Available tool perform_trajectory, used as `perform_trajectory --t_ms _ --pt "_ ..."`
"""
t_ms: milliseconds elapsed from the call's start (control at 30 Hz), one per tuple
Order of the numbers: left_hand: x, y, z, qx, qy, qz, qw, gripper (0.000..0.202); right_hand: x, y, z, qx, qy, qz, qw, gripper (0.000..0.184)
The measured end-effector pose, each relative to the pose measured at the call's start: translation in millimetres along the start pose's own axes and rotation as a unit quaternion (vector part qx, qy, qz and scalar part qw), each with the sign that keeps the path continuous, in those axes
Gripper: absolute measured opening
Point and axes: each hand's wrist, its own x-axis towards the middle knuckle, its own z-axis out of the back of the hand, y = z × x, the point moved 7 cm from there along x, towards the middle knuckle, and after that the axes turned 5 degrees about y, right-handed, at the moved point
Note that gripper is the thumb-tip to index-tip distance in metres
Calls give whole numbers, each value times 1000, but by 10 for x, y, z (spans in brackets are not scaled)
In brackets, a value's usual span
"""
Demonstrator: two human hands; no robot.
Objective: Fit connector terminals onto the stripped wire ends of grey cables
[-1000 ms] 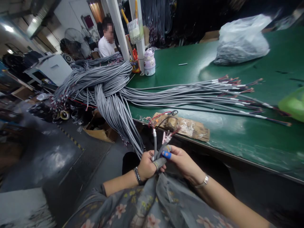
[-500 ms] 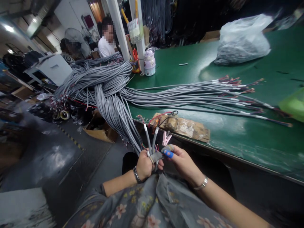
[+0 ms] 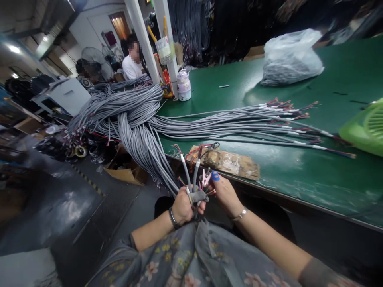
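My left hand (image 3: 183, 207) is closed around a few grey cable ends (image 3: 188, 175) that stick upward with stripped coloured wires at their tips. A grey wrap covers its thumb. My right hand (image 3: 224, 193) is beside it, fingers curled on a small pink clip (image 3: 205, 179) against the cables; blue tape covers one fingertip. A thick bundle of grey cables (image 3: 140, 119) hangs from the green table (image 3: 299, 175) down to my hands.
Long grey cables (image 3: 254, 119) with stripped ends lie across the table. A brown cardboard scrap (image 3: 230, 162) lies at the table's edge. A plastic bag (image 3: 289, 59), a green fan (image 3: 366, 129), a small jar (image 3: 183, 84) and a seated person (image 3: 133, 61) are farther off.
Two cable ends now stand up from my left hand instead of one. My right hand has moved up and in toward the cables with the pink clip. The view has tilted slightly.
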Motion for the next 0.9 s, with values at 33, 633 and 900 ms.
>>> perform_trajectory --t_ms 33,633,900 --pt "2 2 -1 1 1 1 1000 43 9 -32 -38 34 17 -15 999 50" --pt "-34 83 113 54 -10 -3 998 46 -105 -190 -182 229 136 -149 952 53" --pt "-141 114 114 141 22 -7 990 43 -297 -100 -50 33 168 -147 974 30"
